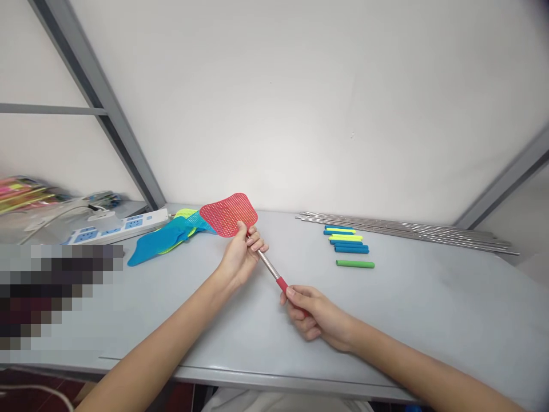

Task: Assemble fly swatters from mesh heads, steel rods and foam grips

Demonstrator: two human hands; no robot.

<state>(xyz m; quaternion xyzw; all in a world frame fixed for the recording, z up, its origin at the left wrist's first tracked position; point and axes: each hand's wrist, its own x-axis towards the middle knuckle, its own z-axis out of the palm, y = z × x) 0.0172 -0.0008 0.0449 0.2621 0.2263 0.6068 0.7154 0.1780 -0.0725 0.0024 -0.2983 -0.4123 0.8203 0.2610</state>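
Red swatter (pixel 268 264) held aslant at the middle of the view, in front of a person and over a grey surface (pixel 412 326). The fingers of the left hand (pixel 246 249) are closed around its neck, the thumb at the lower edge of the red mesh head (pixel 227 214); those of the right hand (pixel 311 313) grip the red sleeve (pixel 282 284) at the near end. Bare metal shaft shows between them. To the left, blue mesh heads (pixel 159 239) and a yellow mesh head (pixel 185 213) lie overlapped beside a power strip (pixel 141 223); to the right are blue and yellow sleeves, a green sleeve (pixel 355 264) set apart, and metal rods (pixel 407 230) near the wall.

Possible faults, as judged: if the two hands push or twist out of line, the slender shaft could bend or the sleeve could turn or slip along it; too hard a pinch at the neck could crease the thin mesh; a leftward swing could disturb the overlapped heads.

Hidden or unclear: the left fingers cover the joint of head and shaft, the right palm most of the sleeve, so how deep the shaft sits cannot be told; a pixelated block masks the left side, and both forearms are cut off by the lower edge
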